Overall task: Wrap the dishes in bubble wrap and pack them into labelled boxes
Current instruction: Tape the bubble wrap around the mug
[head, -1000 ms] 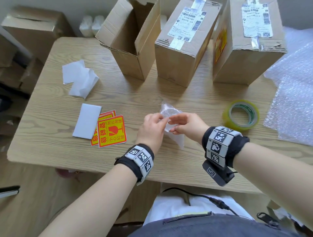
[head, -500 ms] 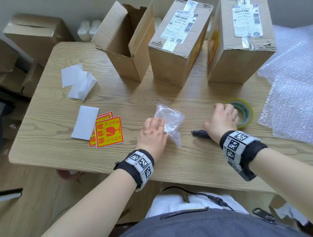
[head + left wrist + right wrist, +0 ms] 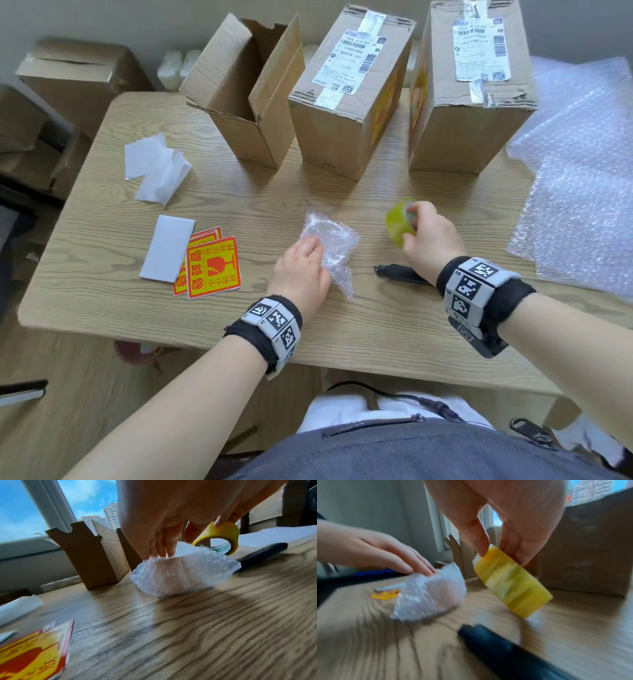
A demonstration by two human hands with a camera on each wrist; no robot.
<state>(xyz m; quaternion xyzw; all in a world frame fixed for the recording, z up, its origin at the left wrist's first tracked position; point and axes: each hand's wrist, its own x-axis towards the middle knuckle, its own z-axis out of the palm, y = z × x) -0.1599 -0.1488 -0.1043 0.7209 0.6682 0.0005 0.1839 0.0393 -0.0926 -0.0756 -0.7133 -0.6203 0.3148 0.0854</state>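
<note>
Hands (image 3: 301, 270) on bundle (image 3: 330, 240), tape (image 3: 399, 221)

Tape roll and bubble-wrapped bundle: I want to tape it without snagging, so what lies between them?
Bare tabletop only, in the head view. The black utility knife lies nearer the person, below that gap, beside the right hand gripping the tape roll; the bundle stays left.

Tape roll (image 3: 400, 222) now off table, R hand (image 3: 430, 240).
</note>
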